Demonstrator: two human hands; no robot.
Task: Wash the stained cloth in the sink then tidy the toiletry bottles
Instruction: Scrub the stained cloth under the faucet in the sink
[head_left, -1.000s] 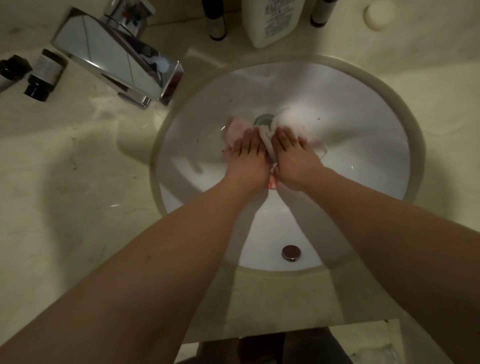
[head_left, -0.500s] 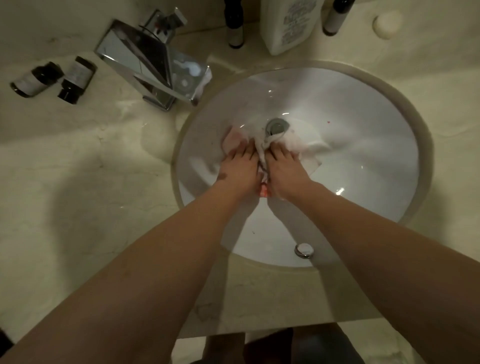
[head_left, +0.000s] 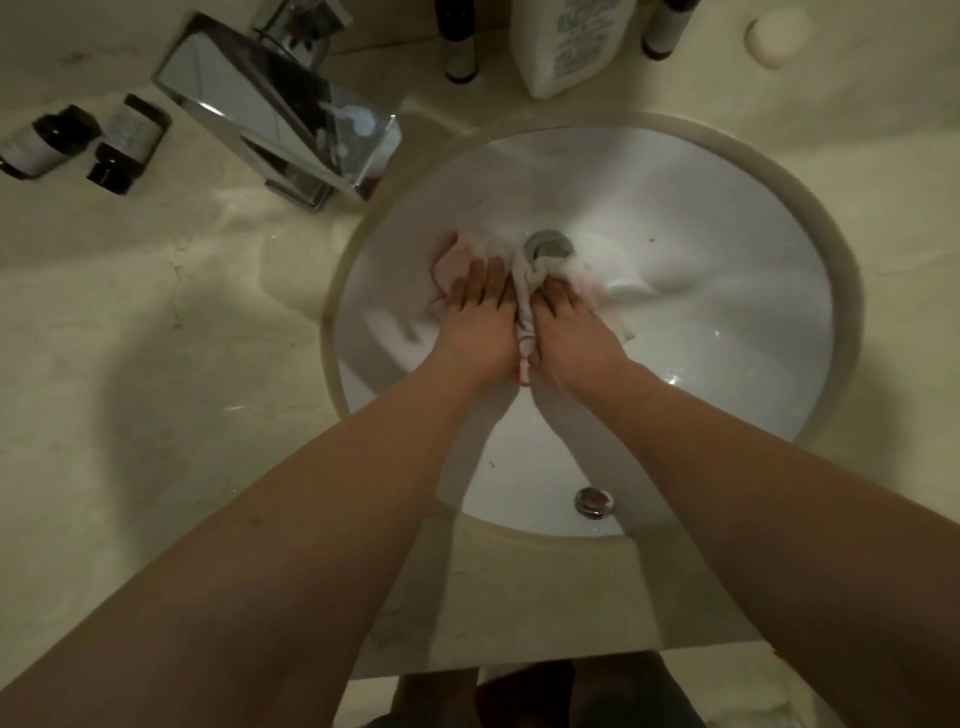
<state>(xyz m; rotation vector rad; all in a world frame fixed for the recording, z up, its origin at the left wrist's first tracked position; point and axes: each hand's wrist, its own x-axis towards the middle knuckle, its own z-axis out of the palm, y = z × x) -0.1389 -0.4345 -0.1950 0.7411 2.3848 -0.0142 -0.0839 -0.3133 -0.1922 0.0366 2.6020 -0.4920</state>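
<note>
A wet white cloth (head_left: 525, 283) with pink stains lies bunched in the white sink (head_left: 727, 312), just below the drain (head_left: 548, 244). My left hand (head_left: 478, 322) presses flat on the cloth's pink left part with straight fingers. My right hand (head_left: 571, 332) presses on its right part, and a ridge of cloth is squeezed up between the two hands. Two small dark bottles (head_left: 47, 140) (head_left: 127, 143) lie on their sides on the counter at the left. A large white bottle (head_left: 571, 41) stands behind the sink between two thin dark bottles (head_left: 460, 47) (head_left: 662, 31).
A chrome faucet (head_left: 275, 114) juts over the sink's upper left rim. A round white object (head_left: 774, 34) sits on the beige counter (head_left: 156, 364) at the back right. A chrome overflow cap (head_left: 594, 501) sits on the sink's near wall.
Both hands stayed on the cloth, pushing it together into a tighter ridge near the drain. The view shifted, bringing the two lying bottles further into sight.
</note>
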